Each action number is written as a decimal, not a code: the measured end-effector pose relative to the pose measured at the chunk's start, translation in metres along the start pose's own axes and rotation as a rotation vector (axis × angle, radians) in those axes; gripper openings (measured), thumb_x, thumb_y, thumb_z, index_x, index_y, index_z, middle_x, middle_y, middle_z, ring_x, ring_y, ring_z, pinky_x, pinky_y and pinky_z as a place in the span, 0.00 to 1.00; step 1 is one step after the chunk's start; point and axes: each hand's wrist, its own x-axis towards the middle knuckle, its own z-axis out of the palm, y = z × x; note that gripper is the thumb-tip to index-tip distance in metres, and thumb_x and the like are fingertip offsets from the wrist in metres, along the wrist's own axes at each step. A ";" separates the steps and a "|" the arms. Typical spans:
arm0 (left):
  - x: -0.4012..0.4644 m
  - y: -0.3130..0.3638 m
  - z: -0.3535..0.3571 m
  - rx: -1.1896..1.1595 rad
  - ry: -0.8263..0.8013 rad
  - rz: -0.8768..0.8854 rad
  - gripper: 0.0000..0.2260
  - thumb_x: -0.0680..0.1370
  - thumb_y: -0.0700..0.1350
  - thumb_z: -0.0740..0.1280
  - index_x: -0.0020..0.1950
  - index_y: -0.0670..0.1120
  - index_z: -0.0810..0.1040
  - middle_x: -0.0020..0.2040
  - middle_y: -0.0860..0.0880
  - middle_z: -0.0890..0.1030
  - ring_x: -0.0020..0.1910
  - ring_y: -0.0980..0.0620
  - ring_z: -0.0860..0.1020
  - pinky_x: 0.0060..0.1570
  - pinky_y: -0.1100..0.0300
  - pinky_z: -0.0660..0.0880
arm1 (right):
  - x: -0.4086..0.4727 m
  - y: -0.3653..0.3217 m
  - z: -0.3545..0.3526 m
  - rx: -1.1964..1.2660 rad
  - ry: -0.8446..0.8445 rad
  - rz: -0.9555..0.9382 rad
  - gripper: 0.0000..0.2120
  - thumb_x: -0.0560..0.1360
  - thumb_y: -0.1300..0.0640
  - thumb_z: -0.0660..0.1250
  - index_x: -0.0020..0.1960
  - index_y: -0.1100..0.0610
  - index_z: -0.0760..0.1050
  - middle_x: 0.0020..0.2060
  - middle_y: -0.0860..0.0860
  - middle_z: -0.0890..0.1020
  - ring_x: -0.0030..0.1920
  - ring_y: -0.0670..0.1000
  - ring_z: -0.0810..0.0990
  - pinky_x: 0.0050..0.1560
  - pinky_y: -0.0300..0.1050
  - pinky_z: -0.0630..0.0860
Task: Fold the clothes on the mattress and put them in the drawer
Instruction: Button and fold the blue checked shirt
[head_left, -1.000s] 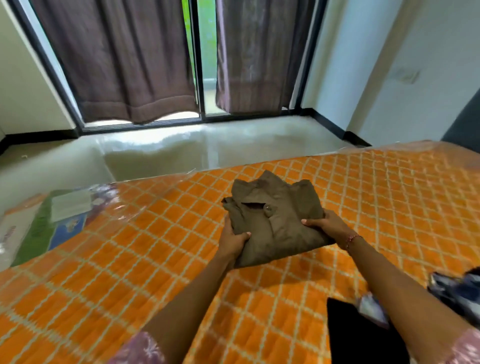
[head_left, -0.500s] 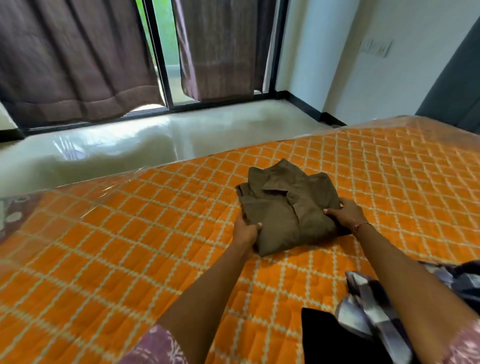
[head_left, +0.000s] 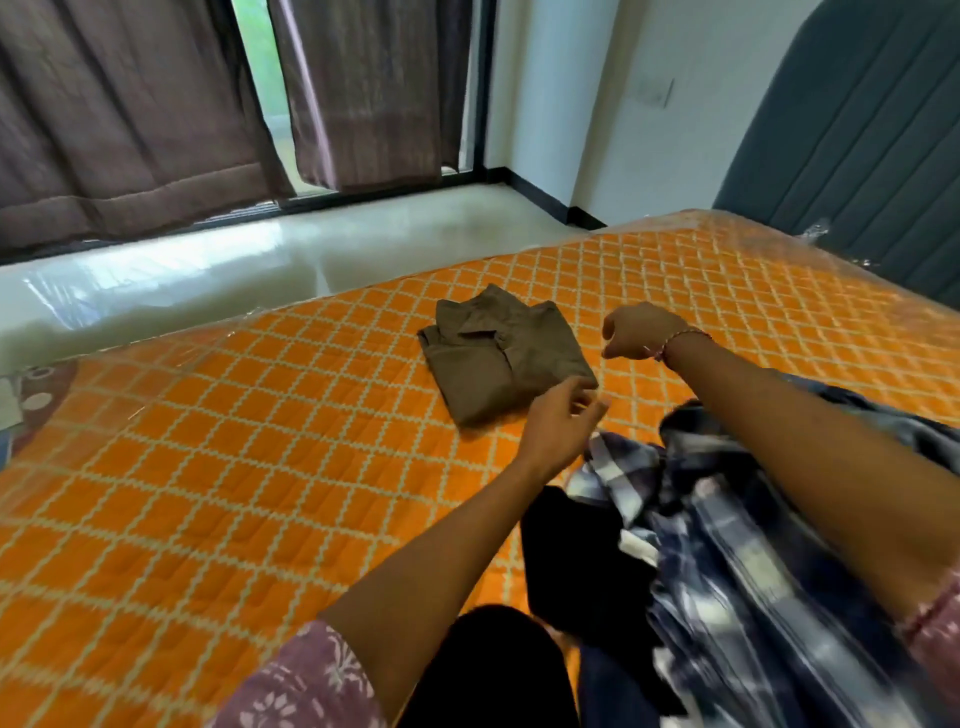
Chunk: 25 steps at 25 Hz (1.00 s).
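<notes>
Both arms reach forward, left hand (head_left: 558, 427) loosely open, right hand (head_left: 635, 331) curled, holding nothing.

Open orange mattress (head_left: 218, 467) is left to the left of the left hand (head_left: 558, 426) and beyond the right hand (head_left: 636, 330). Just ahead of the left grip the way is blocked by the folded brown shirt (head_left: 501, 353). Beneath and behind both grips the surface is taken up by a heap of plaid cloth (head_left: 727, 545) and dark garments (head_left: 571, 561).
</notes>
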 end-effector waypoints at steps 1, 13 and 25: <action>-0.011 0.018 0.015 -0.051 -0.046 0.031 0.17 0.78 0.48 0.68 0.63 0.41 0.75 0.57 0.42 0.79 0.53 0.48 0.77 0.52 0.56 0.73 | -0.019 0.006 -0.005 -0.013 -0.045 -0.022 0.17 0.76 0.53 0.67 0.59 0.64 0.77 0.55 0.62 0.80 0.54 0.61 0.78 0.52 0.52 0.76; -0.069 0.063 0.045 -0.145 0.115 -0.011 0.03 0.79 0.35 0.61 0.46 0.40 0.72 0.46 0.40 0.77 0.43 0.46 0.73 0.44 0.51 0.71 | -0.151 0.058 -0.028 0.009 -0.217 -0.160 0.04 0.76 0.59 0.66 0.49 0.57 0.79 0.45 0.51 0.79 0.47 0.51 0.75 0.47 0.43 0.69; -0.106 0.054 -0.136 -0.993 0.209 -0.068 0.13 0.77 0.41 0.57 0.47 0.40 0.82 0.43 0.43 0.83 0.44 0.45 0.80 0.48 0.53 0.78 | -0.175 -0.079 -0.013 0.372 0.131 -0.577 0.43 0.68 0.54 0.76 0.76 0.56 0.56 0.70 0.52 0.67 0.67 0.50 0.66 0.66 0.44 0.64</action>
